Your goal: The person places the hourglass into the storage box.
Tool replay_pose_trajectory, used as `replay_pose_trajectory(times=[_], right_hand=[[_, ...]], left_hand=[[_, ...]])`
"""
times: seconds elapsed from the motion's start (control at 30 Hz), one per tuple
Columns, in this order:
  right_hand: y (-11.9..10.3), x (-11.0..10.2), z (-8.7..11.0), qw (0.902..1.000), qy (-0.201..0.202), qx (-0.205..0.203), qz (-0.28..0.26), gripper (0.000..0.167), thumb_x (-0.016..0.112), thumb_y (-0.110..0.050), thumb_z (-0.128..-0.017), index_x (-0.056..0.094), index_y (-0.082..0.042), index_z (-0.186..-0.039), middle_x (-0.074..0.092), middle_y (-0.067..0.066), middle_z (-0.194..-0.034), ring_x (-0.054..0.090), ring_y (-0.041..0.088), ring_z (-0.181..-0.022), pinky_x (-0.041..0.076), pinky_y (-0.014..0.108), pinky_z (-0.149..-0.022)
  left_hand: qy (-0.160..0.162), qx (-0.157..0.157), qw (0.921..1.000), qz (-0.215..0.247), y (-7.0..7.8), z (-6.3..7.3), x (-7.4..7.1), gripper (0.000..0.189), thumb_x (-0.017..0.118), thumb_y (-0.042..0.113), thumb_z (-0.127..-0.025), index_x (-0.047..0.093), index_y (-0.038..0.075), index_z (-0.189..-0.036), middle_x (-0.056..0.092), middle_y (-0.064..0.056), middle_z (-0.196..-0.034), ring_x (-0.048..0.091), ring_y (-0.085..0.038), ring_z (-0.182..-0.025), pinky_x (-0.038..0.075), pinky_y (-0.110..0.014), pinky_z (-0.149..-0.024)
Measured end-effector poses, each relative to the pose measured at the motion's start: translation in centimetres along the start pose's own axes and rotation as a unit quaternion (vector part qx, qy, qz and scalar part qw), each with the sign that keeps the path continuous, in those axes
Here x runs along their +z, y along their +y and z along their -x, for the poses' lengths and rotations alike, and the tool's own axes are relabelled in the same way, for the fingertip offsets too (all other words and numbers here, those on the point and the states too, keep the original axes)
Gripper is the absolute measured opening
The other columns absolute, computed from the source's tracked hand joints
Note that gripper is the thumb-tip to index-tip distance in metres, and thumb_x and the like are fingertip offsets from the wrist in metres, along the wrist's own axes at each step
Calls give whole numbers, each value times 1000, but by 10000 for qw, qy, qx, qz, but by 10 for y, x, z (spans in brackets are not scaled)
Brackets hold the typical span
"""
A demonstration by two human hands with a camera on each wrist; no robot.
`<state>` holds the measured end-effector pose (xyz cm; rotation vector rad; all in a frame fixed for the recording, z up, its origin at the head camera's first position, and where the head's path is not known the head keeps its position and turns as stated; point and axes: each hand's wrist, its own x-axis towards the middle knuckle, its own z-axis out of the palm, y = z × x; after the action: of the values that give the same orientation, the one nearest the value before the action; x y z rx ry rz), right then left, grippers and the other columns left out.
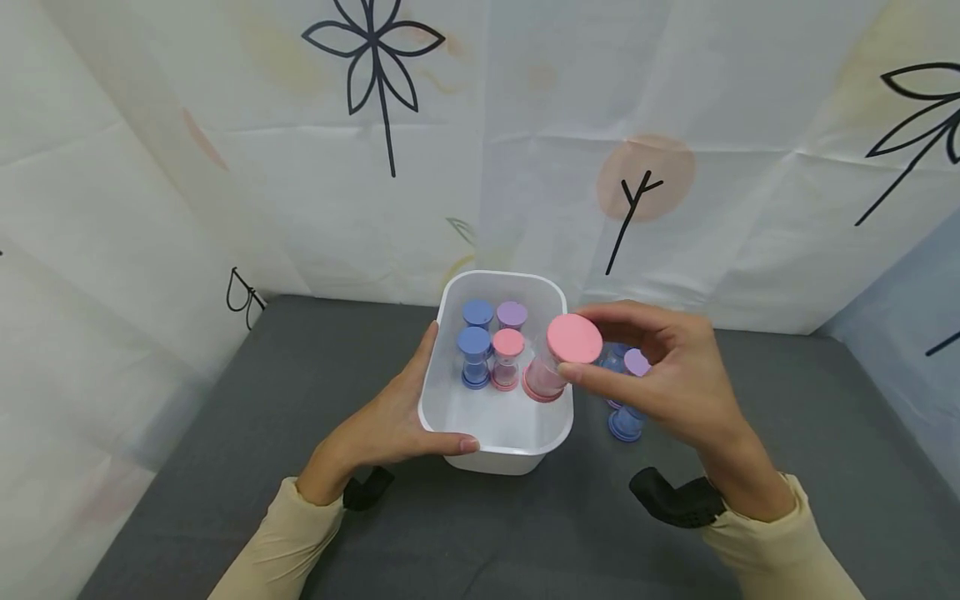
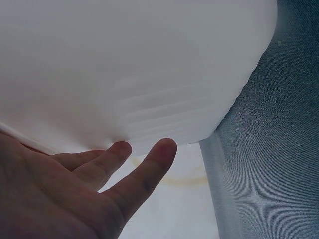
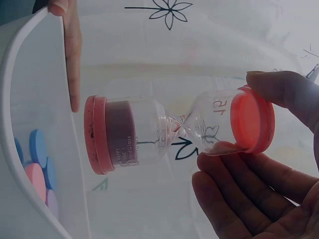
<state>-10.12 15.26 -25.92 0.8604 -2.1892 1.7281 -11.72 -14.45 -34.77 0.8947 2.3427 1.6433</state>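
My right hand [image 1: 663, 362] pinches the top cap of a large pink hourglass [image 1: 573, 337] between thumb and fingers. In the head view it overlaps the right side of a white plastic bin [image 1: 495, 454]; whether it touches the bin I cannot tell. The right wrist view shows the hourglass [image 3: 182, 129] with clear bulbs and dark sand at the end away from the hand. My left hand [image 1: 397, 421] lies against the bin's left side, fingers [image 2: 144, 174] extended along the outer wall and thumb at the front rim. Inside stand smaller blue [image 1: 475, 354], purple [image 1: 512, 314] and pink hourglasses [image 1: 507, 354].
To the right of the bin, partly behind my right hand, several blue and purple hourglasses [image 1: 626, 423] stand on the dark grey table [image 1: 360, 533]. A white patterned cloth [image 1: 540, 192] hangs behind the table's back edge, close to the bin.
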Motion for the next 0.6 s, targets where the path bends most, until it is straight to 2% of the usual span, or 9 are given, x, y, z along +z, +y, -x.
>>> replay_pose_trajectory(times=[0.1,0.2,0.37,0.47,0.6], right_hand=[[10,10,-7,9997,-221,-84,-4,42,85,10,-72,75,-1,-111,73,11,-105,69,23,-96,55,31,-89],[20,20,-13,9991,-414,-85,-62,40,85,7,-74,75,-2,-111,74,8,-104,70,23,-96,55,32,-90],[32,36,-21,9972,-647,305,-228,37,85,-2,-77,75,-4,-113,74,5,-104,71,22,-97,56,35,-90],[40,45,-24,9953,-761,573,-168,38,87,-7,-77,75,-5,-114,74,3,-103,71,20,-96,56,37,-91],[53,56,-28,9930,-930,726,-94,40,89,-8,-76,75,-3,-113,74,4,-101,72,19,-93,56,42,-89]], left_hand=[[-18,-33,10000,41,13,1,0,131,92,14,-73,-2,31,-162,28,-6,-161,55,-23,-121,56,-38,-89],[-54,-27,9999,97,15,1,0,130,92,13,-73,-2,32,-162,30,-6,-159,56,-23,-119,56,-37,-87],[-82,28,9998,192,14,1,0,130,92,12,-74,-1,38,-161,33,-3,-158,58,-23,-118,56,-38,-88],[-72,37,9998,182,14,1,0,131,92,12,-74,-2,38,-162,32,2,-158,58,-24,-120,55,-37,-89],[-57,-13,9999,100,15,2,-1,132,92,13,-74,-3,33,-163,32,8,-157,56,-24,-123,54,-35,-92]])
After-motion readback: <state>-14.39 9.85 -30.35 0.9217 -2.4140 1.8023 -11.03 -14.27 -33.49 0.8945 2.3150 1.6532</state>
